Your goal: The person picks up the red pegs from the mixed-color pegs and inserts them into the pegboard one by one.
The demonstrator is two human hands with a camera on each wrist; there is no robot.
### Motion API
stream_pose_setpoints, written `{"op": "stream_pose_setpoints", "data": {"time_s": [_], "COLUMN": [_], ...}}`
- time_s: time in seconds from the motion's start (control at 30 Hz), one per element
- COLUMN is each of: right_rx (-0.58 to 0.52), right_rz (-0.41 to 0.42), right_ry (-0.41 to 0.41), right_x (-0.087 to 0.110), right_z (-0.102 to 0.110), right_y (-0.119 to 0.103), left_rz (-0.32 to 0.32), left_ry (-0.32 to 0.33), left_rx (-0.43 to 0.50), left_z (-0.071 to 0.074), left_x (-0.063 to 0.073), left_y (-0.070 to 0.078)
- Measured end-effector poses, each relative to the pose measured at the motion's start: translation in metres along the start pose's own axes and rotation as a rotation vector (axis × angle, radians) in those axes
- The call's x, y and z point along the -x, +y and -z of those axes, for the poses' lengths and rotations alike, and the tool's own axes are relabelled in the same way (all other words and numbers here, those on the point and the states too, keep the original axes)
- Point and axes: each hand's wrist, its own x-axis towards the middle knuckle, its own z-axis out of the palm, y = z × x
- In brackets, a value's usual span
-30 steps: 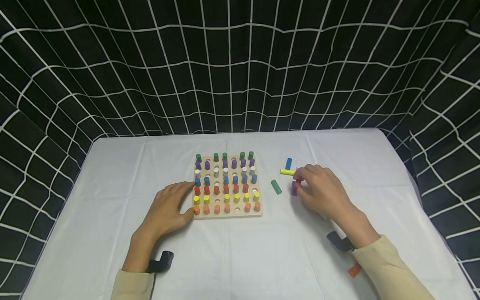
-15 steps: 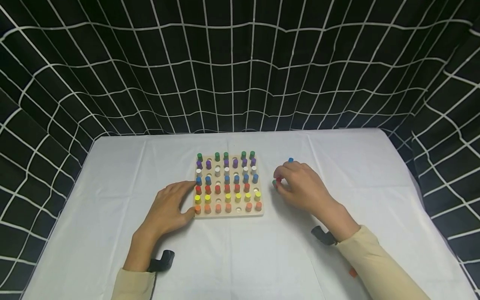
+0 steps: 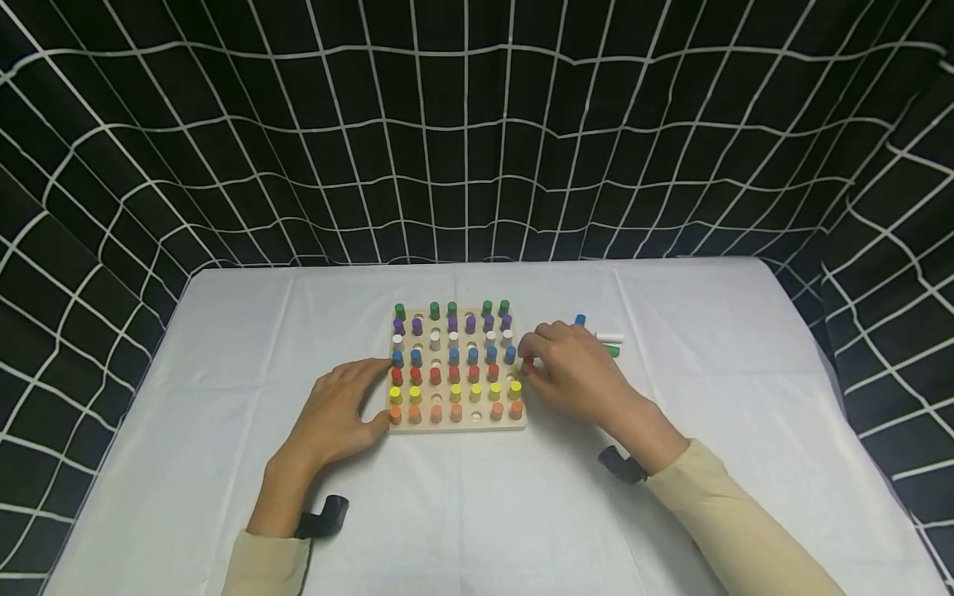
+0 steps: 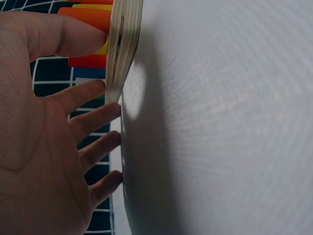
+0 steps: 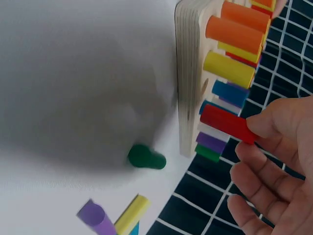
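A wooden pegboard stands mid-table with rows of coloured pegs, several holes bare. My left hand rests at its left edge, thumb and a finger touching the side; in the left wrist view the fingers are spread and nearly straight. Just beyond the right edge, my right hand pinches a red peg between thumb and fingertips. The right wrist view shows that peg in front of the board's side, near a bare hole. In the head view the fingers mostly cover it.
Behind the right hand lie loose blue, white and green pegs. Loose purple and yellow pegs show in the right wrist view. A black gridded curtain surrounds the white-covered table.
My right hand has moved left from among the loose pegs to the board's right edge, carrying the red peg. The left hand has stayed at the board. An orange peg is now hidden by the sleeve.
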Motion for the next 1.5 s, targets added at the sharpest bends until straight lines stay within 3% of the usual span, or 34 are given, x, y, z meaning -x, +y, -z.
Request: {"op": "stream_pose_setpoints", "data": {"time_s": [0.5, 1.03, 1.5], "right_rx": [-0.030, -0.009, -0.001], "right_rz": [-0.001, 0.001, -0.087], "right_ry": [-0.045, -0.040, -0.021], "right_x": [-0.004, -0.001, 0.018], "right_z": [-0.010, -0.009, -0.004], "right_y": [-0.011, -0.012, 0.001], "left_rz": [-0.006, 0.000, -0.003], "left_ry": [-0.002, 0.003, 0.005], "left_rx": [0.007, 0.001, -0.001], "left_z": [0.002, -0.001, -0.002], "left_x": [0.000, -0.001, -0.001], "left_y": [-0.001, -0.001, -0.003]}}
